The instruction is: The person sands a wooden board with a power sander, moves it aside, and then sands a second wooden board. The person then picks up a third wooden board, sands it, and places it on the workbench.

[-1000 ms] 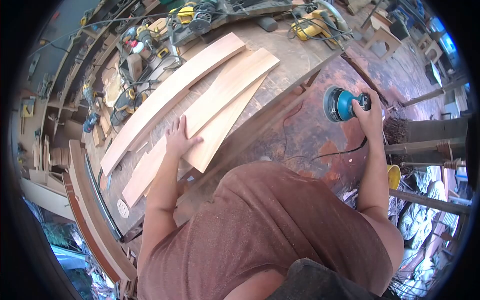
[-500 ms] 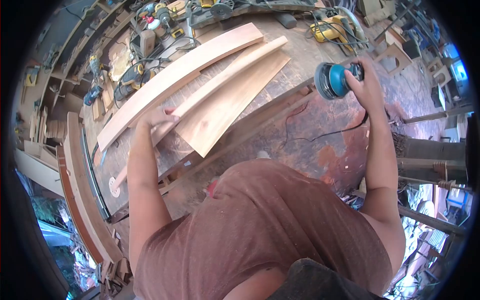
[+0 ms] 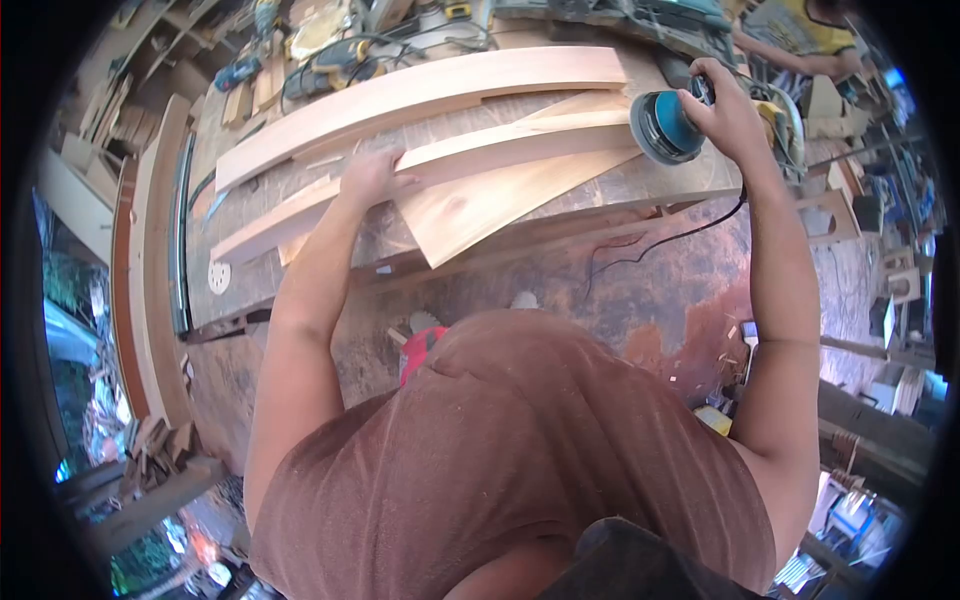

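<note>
My left hand point(image 3: 372, 180) is closed around a long, curved wooden board point(image 3: 520, 143) that stands on its edge on the workbench point(image 3: 330, 255). Its thumb lies on the near face. In my right hand point(image 3: 728, 115) is a teal random orbital sander point(image 3: 668, 127), its round pad turned left at the board's right end. A cord hangs from the sander down past the forearm. Under the curved board lies a flat, pale wooden panel point(image 3: 470, 215) with a slanted edge. Behind it, a second curved board point(image 3: 430, 95) rests along the bench.
A perforated sanding disc point(image 3: 219, 277) lies at the bench's left end. Power tools, including a yellow-and-black one point(image 3: 340, 62), crowd the back. At the upper right is another person's arm point(image 3: 795, 62). Long boards point(image 3: 150, 280) lean on the left.
The view has turned, so the boards look more level. The sander has come to the curved board's right end. Another person's arm has entered at the upper right.
</note>
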The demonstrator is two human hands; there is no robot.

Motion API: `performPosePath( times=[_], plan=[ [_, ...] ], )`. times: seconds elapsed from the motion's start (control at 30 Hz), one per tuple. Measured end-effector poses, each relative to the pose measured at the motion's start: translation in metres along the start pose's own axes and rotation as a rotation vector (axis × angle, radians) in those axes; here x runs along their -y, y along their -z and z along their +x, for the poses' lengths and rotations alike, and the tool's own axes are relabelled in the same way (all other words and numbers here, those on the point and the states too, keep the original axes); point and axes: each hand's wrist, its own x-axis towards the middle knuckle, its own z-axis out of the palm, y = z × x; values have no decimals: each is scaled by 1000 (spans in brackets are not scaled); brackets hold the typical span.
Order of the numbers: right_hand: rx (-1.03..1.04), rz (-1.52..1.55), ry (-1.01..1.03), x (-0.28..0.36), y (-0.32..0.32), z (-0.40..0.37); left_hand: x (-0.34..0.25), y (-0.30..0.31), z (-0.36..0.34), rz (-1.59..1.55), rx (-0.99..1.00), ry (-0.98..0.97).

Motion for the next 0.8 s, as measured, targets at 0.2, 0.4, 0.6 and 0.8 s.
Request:
performPosePath(
  times=[0.2, 0.4, 0.6, 0.8],
  plan=[
    [150, -46, -10, 13, -45, 30, 5, -19, -5, 46, -52, 21],
    [184, -85, 50, 5, -84, 50, 1, -13, -6, 27, -60, 47],
    [289, -177, 90, 33, -96, 65, -3, -8, -4, 44, 42, 98],
    [260, -167, 183, 105, -117, 64, 3, -12, -7, 49, -22, -2]
  ],
)
